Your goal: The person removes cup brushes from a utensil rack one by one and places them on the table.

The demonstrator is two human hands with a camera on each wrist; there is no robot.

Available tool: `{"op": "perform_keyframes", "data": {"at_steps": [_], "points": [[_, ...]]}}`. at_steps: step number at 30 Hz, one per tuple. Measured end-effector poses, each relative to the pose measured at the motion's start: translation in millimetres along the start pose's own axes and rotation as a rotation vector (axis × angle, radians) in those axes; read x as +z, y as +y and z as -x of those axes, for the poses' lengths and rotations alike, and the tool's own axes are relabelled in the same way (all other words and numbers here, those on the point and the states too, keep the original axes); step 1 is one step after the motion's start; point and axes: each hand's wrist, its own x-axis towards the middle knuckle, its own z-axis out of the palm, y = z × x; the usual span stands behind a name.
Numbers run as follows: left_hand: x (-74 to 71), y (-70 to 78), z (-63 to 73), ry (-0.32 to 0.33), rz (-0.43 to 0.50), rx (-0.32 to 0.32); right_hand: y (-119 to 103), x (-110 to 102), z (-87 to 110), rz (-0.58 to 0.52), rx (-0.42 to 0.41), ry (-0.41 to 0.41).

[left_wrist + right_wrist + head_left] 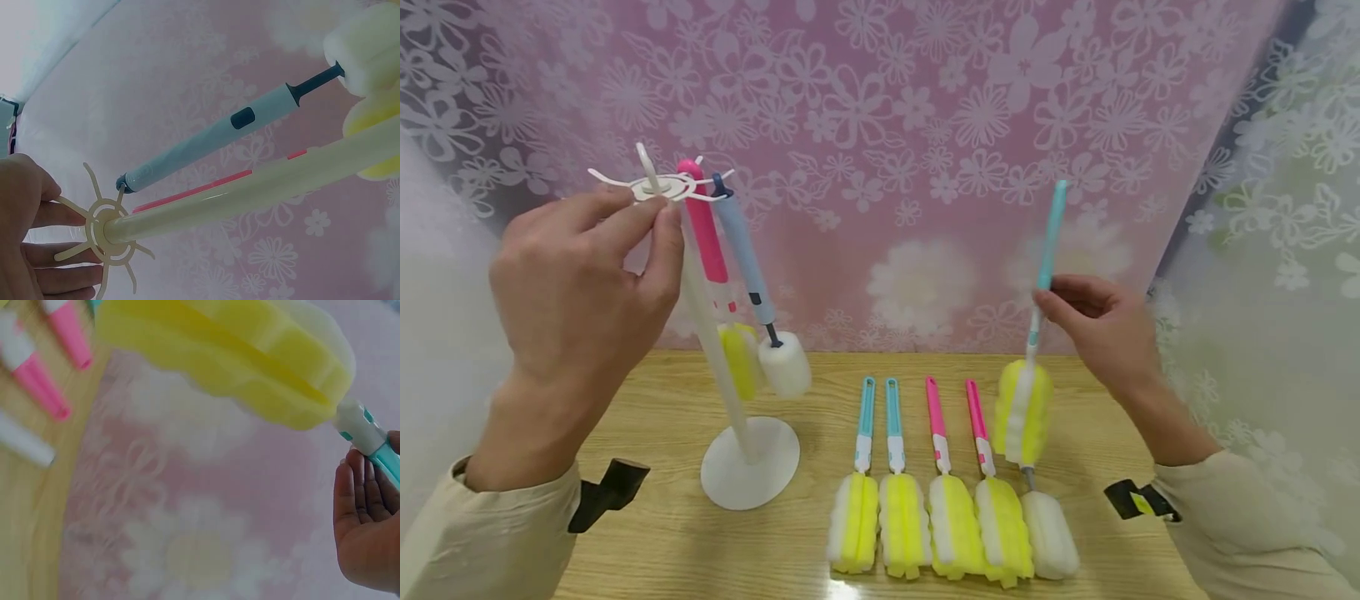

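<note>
In the head view my left hand (587, 258) pinches the hooked top ring of a white rack stand (718, 358). From its hooks hang a pink-handled sponge brush (706, 225) and a blue-handled brush (743, 250) with a white sponge head. My right hand (1101, 329) pinches the handle of a teal sponge brush (1051, 237), held upright above the table, its yellow-and-white head (1024, 408) pointing down. The right wrist view shows that sponge head (250, 362) close up, with the fingers around the teal handle (384, 462). In the left wrist view the fingers touch the hook ring (112, 232).
On the wooden table (647, 533) several sponge brushes lie in a row: two with teal handles (866, 417), two with pink handles (936, 408), and one white-headed brush (1051, 537) at the right end. A floral curtain (865, 208) hangs behind the table.
</note>
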Motion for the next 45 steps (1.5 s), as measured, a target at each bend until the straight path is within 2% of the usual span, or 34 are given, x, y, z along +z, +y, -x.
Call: {"op": "perform_keyframes", "data": {"at_steps": [4,8,10,13,17,27,31,40,45], "points": [[-2.4,0.5,-0.9,0.004,-0.002,-0.002,34,-32,4.3,0.109,0.151,-0.066],[-4.0,0.9,-1.3,0.007,-0.006,-0.005,68,-51,11.6,0.166,0.304,-0.218],[-4.9,1.0,-1.0,0.009,-0.009,-0.008,85,-55,16.8,0.191,0.367,-0.305],[-6.1,1.4,-0.1,0.009,-0.013,-0.014,108,-56,25.7,0.166,0.436,-0.412],[-7.3,2.7,0.3,0.008,-0.015,-0.013,130,-50,38.2,0.144,0.502,-0.481],[-9.3,6.2,0.2,0.010,-0.011,-0.019,163,-36,54.0,0.202,0.549,-0.550],[-10.0,7.9,0.2,0.007,-0.015,-0.020,170,-30,58.3,0.231,0.544,-0.576],[-12.4,9.1,0.4,-0.004,-0.027,0.003,167,-25,62.2,0.271,0.504,-0.625],[-14.9,8.3,1.4,-0.030,-0.004,0.000,161,-30,56.1,0.274,0.453,-0.605]]}}
